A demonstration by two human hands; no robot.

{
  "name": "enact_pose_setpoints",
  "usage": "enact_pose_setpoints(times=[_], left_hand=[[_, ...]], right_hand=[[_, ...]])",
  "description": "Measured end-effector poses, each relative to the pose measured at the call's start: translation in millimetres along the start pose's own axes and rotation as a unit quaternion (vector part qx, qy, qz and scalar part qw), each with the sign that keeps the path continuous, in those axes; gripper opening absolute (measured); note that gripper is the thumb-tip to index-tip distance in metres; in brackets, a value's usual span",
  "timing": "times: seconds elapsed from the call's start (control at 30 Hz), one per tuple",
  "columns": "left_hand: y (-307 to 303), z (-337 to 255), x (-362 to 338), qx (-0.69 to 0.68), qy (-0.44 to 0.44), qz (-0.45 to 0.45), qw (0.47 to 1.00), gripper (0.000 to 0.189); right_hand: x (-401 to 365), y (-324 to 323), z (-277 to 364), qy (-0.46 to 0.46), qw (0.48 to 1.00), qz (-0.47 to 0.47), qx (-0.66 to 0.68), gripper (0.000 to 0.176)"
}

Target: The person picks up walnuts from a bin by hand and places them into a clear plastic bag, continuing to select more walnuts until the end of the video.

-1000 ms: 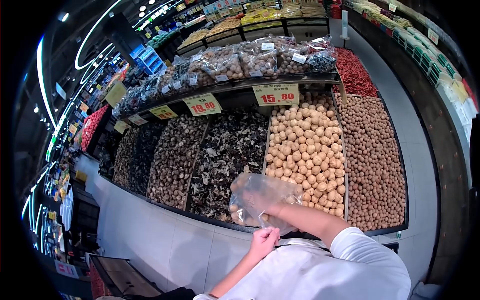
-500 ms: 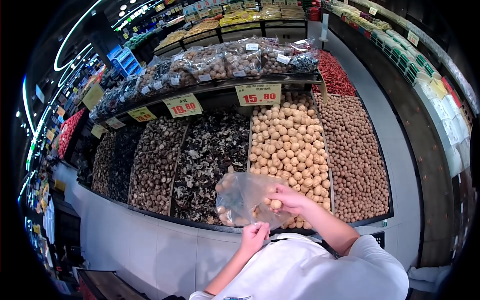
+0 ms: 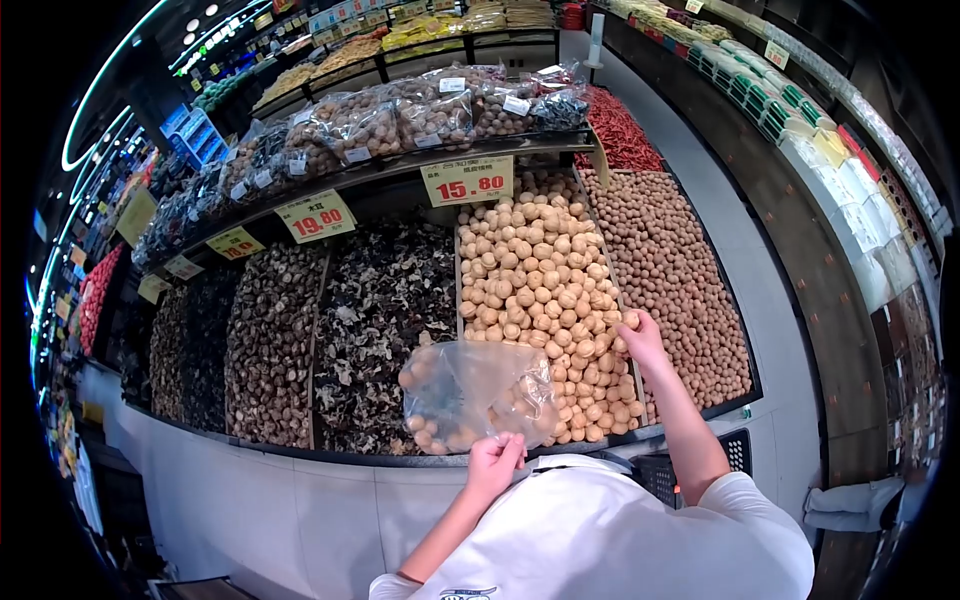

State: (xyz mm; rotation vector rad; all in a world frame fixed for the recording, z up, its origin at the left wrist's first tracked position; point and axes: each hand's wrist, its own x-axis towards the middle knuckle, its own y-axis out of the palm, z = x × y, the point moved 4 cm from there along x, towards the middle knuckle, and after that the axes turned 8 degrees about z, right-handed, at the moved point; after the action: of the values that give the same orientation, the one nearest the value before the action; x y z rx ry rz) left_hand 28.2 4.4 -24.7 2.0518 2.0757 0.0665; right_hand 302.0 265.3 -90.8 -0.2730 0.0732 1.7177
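My left hand (image 3: 494,464) is closed on the near edge of a clear plastic bag (image 3: 465,375), which holds several walnuts and hangs over the front of the bins. At the right edge of the walnut bin, my right hand (image 3: 643,340) pinches a single walnut (image 3: 629,320) between its fingertips. Pale, round walnuts (image 3: 540,270) fill the bin in front of me. Part of the heap is hidden behind the bag.
Dried black fungus (image 3: 385,280) lies left of the walnuts, with dried mushrooms (image 3: 275,340) beyond. Small brown round goods (image 3: 675,270) fill the right bin. A shelf of bagged goods (image 3: 370,125) with price signs (image 3: 467,182) runs behind. A dark basket (image 3: 738,450) is beside me.
My right hand has moved from the bag's opening to the right side of the walnut bin, where it now pinches a walnut. The left hand keeps hold of the bag; the view has shifted.
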Motion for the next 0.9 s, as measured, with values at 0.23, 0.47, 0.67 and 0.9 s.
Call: enact_pose_setpoints(times=[0.23, 0.47, 0.67, 0.9], left_hand=[[-6, -4, -2, 0.023, -0.009, 0.018, 1.0, 0.03], [-7, -1, 0, 0.036, -0.008, 0.074, 0.997, 0.027], [-12, -1, 8, 0.037, -0.009, 0.086, 0.996, 0.025], [-16, -3, 21, 0.039, -0.008, 0.103, 0.994, 0.025]], right_hand=[[15, 4, 8, -0.084, 0.954, -0.078, -0.277, 0.036], [15, 5, 6, -0.092, 0.954, -0.069, -0.276, 0.036], [21, 0, -16, -0.08, 0.984, -0.065, -0.148, 0.034], [0, -7, -5, 0.038, 0.987, -0.121, 0.096, 0.027]])
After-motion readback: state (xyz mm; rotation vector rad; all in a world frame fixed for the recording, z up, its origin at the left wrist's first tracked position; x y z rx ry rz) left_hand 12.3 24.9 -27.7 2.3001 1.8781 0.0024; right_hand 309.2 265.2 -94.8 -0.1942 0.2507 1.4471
